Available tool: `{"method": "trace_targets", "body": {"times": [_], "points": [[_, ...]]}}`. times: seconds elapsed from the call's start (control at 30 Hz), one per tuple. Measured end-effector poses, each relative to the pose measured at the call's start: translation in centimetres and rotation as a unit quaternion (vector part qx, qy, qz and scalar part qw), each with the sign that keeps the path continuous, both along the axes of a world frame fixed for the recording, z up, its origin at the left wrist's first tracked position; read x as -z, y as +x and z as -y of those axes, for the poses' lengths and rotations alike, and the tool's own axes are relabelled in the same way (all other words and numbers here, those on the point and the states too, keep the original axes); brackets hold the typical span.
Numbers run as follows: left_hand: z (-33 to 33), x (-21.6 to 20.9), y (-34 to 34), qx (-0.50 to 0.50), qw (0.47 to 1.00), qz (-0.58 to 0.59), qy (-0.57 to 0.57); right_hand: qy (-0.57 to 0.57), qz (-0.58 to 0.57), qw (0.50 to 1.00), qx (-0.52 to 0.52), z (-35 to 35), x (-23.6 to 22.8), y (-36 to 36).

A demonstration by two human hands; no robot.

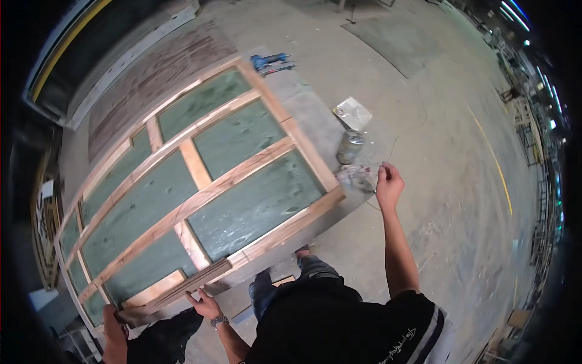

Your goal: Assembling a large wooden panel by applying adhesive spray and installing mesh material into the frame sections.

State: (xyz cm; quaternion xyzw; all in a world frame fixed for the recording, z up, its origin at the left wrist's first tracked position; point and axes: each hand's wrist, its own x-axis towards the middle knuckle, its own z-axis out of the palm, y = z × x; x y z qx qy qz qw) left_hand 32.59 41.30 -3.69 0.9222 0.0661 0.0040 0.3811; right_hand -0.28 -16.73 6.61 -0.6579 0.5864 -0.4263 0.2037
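A wooden frame with crossbars [200, 164] lies over a grey-green sheet on a table in front of me. My left hand [207, 304], with a watch on the wrist, is at the near edge of the frame. Its fingers are apart beside a stack of dark brown strips [194, 284] lying along that edge; whether they touch it I cannot tell. My right hand [391, 181] is raised off to the right of the frame's corner, fingers pinched together. What they hold, if anything, is too small to name. A thin strand shows near them.
A co-worker's hand [113, 327] is at the frame's lower left corner. Blue tools [271, 62] lie by the far corner. On the right are a white packet [352, 114], a clear container [350, 147] and a crumpled plastic bag [356, 178]. A mat [394, 45] lies beyond.
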Motion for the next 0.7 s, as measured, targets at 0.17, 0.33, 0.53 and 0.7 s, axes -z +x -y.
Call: {"method": "trace_targets", "body": {"times": [0.17,0.33,0.53,0.7], "points": [[7.7,-2.8,-3.3,0.143,0.98,0.003,0.138,0.224,-0.206,0.949,-0.087,6.2,3.0,-10.9],[6.2,-3.5,-5.2,0.14,0.978,0.085,0.127,0.262,-0.169,0.925,-0.219,5.1,6.8,-9.8],[12.8,-7.8,-8.8,0.169,0.973,-0.023,0.156,0.144,-0.182,0.922,-0.309,6.5,11.4,-10.3],[11.7,-8.5,-11.0,0.09,0.991,0.006,0.096,0.252,-0.11,0.892,-0.358,7.4,11.8,-10.3]]}}
